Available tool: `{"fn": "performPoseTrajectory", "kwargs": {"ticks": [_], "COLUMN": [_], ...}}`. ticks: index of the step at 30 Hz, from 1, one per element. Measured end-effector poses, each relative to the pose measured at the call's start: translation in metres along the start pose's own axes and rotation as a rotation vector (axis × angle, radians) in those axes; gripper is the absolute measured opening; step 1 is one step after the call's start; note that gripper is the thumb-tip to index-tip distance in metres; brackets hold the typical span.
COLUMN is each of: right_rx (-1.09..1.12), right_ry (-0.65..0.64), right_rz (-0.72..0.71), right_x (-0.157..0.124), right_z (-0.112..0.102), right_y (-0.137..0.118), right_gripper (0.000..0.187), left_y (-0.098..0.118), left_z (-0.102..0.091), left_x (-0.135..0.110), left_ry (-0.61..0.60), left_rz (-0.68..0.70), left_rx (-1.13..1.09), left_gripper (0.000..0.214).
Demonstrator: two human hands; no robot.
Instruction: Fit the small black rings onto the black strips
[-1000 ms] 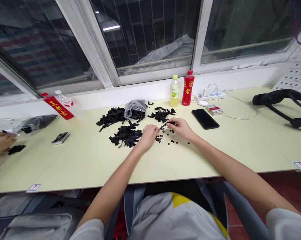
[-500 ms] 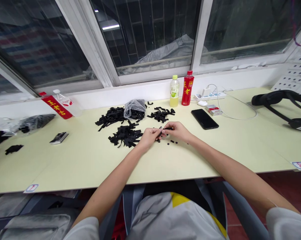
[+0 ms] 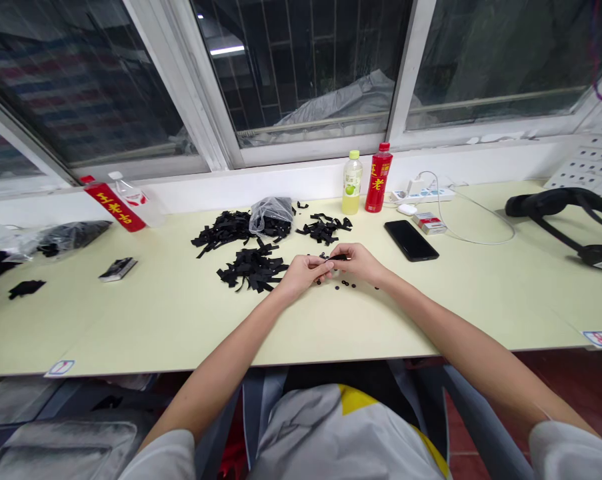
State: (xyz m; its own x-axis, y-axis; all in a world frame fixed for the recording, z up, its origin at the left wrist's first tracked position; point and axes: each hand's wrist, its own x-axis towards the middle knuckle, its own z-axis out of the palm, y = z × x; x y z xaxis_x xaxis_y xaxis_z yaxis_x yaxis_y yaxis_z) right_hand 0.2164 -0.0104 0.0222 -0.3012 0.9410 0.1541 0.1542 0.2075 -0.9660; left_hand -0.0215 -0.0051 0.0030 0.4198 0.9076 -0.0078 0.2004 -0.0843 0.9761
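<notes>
Close together over the table, my left hand [image 3: 303, 273] and my right hand [image 3: 358, 261] meet at the fingertips. A short black fabric strip [image 3: 339, 257] is pinched in my right hand. The fingers of my left hand are closed against the strip's near end; what else they may hold is hidden. Small black rings [image 3: 345, 283] lie scattered on the tabletop below and around the fingers. Left of my hands is a heap of black strips [image 3: 253, 268], and a smaller heap [image 3: 325, 229] lies just beyond them.
A clear plastic bag [image 3: 271, 217] rests on another strip pile [image 3: 225, 230]. Behind stand a yellow-green drink bottle [image 3: 351, 183] and a red bottle [image 3: 379, 179]. On the right are a phone [image 3: 411, 240], a cigarette pack [image 3: 429, 223], a white cable [image 3: 481, 241] and a black headset [image 3: 571, 223].
My left fingers have closed up against my right fingertips, covering the dark piece that showed between them. The camera view has shifted slightly.
</notes>
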Motion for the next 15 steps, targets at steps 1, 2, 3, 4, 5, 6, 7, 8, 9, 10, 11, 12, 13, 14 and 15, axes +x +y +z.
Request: {"fn": "performPoseTrajectory", "kwargs": {"ticks": [1,2,3,4,5,6,7,8,9,10,11,12,13,14,15], "right_rx": [0.021,0.042,0.061,0.077,0.089,0.096,0.103,0.107,0.111,0.111,0.107,0.099,0.088,0.076,0.063], "right_ry": [-0.016,-0.035,-0.055,-0.075,-0.090,-0.100,-0.099,-0.090,-0.075,-0.059,-0.045,-0.037,-0.033,-0.032,-0.034], "right_rz": [0.024,0.045,0.060,0.067,0.068,0.064,0.060,0.058,0.059,0.062,0.066,0.070,0.072,0.071,0.068], "right_x": [0.000,0.000,0.000,0.000,0.000,0.000,0.001,0.001,0.001,0.001,0.001,0.002,0.002,0.002,0.003], "right_z": [-0.001,-0.003,-0.005,-0.007,-0.009,-0.010,-0.012,-0.013,-0.014,-0.015,-0.015,-0.016,-0.017,-0.017,-0.017], "right_y": [-0.001,-0.001,-0.002,-0.002,-0.003,-0.003,-0.003,-0.003,-0.003,-0.002,-0.001,0.000,0.000,0.001,0.002], "right_gripper": [0.049,0.050,0.051,0.053,0.055,0.056,0.058,0.059,0.061,0.061,0.062,0.062,0.061,0.061,0.060], "left_y": [0.001,0.001,0.001,0.002,0.002,0.003,0.003,0.004,0.005,0.006,0.007,0.007,0.008,0.008,0.008], "left_z": [0.000,-0.001,-0.001,-0.001,-0.002,-0.002,-0.003,-0.004,-0.004,-0.005,-0.005,-0.005,-0.005,-0.005,-0.005], "left_x": [0.000,0.000,0.000,0.000,0.000,0.000,0.000,0.000,0.000,0.000,-0.001,-0.002,-0.002,-0.003,-0.004], "left_ry": [-0.005,-0.007,-0.007,-0.005,-0.004,-0.003,-0.005,-0.010,-0.019,-0.032,-0.050,-0.069,-0.087,-0.102,-0.110], "left_rz": [0.003,0.006,0.010,0.017,0.024,0.032,0.041,0.050,0.059,0.067,0.073,0.078,0.081,0.081,0.082], "left_rx": [0.004,0.006,0.009,0.011,0.012,0.012,0.011,0.012,0.014,0.018,0.025,0.035,0.049,0.064,0.080], "left_gripper": [0.066,0.065,0.065,0.065,0.065,0.066,0.066,0.067,0.067,0.066,0.065,0.063,0.060,0.058,0.055]}}
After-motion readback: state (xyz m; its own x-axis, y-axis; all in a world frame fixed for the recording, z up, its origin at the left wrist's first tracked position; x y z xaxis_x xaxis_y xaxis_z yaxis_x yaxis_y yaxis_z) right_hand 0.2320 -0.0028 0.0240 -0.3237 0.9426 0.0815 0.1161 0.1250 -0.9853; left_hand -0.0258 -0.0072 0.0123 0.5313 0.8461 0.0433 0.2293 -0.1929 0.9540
